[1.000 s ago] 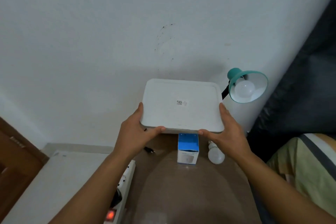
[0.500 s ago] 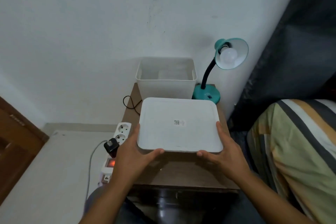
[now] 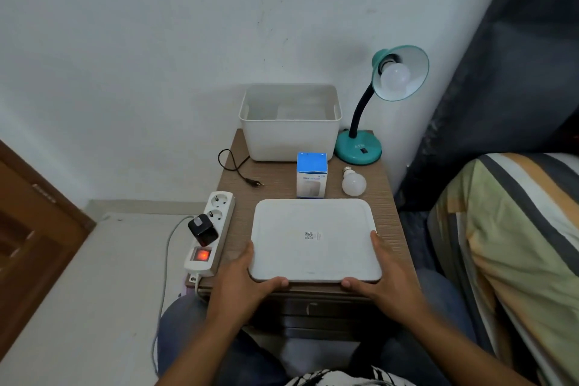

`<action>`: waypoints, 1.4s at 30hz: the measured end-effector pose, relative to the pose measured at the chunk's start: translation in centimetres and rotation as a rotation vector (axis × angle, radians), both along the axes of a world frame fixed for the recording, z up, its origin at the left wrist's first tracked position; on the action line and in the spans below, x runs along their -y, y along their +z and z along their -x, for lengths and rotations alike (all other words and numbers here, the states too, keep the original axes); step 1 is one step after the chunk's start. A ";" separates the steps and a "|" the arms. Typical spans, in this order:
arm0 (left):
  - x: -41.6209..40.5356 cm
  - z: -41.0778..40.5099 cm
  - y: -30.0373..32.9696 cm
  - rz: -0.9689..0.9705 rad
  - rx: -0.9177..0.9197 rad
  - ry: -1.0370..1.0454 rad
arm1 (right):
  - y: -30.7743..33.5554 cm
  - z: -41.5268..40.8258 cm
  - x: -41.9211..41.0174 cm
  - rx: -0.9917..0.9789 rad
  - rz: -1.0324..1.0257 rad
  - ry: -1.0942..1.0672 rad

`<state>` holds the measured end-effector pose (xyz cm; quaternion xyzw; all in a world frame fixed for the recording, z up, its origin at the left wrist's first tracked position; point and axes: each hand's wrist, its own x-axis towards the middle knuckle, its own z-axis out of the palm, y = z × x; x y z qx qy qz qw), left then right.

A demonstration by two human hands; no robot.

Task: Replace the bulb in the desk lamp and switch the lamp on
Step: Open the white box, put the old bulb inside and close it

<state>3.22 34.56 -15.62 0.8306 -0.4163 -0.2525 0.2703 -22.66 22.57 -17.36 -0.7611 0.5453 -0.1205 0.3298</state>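
A teal desk lamp (image 3: pixel 358 150) stands at the table's far right corner, a white bulb (image 3: pixel 395 77) screwed into its shade, unlit. A loose white bulb (image 3: pixel 354 183) lies on the table beside a blue and white bulb box (image 3: pixel 311 178). The lamp's black plug (image 3: pixel 255 182) lies unplugged on the table. A flat white lid (image 3: pixel 313 240) rests on the table's near part. My left hand (image 3: pixel 242 280) grips its near left corner and my right hand (image 3: pixel 387 276) grips its near right corner, thumbs on the front edge.
An open white bin (image 3: pixel 289 138) stands at the back against the wall. A white power strip (image 3: pixel 213 229) with a lit red switch and a black adapter lies along the table's left edge. A striped bed (image 3: pixel 507 244) is at the right, a wooden door (image 3: pixel 28 229) at the left.
Both hands have brought the lid down from in front of the wall to the near part of the table. The bin, box, loose bulb and plug have come into view.
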 end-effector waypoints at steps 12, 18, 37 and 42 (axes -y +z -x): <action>0.4 0.2 -1.8 -0.107 0.221 -0.074 | -2.4 -0.2 0.3 -0.260 0.094 0.072; 0.5 0.3 -2.0 -0.122 0.262 -0.083 | -2.7 -0.1 0.5 -0.260 0.081 0.082; 15.8 -7.6 8.7 0.271 0.185 0.002 | 3.5 -5.9 13.2 -0.022 0.157 -0.155; 20.8 -10.1 9.4 0.204 0.149 0.016 | 2.6 -7.2 15.8 -0.051 0.144 -0.127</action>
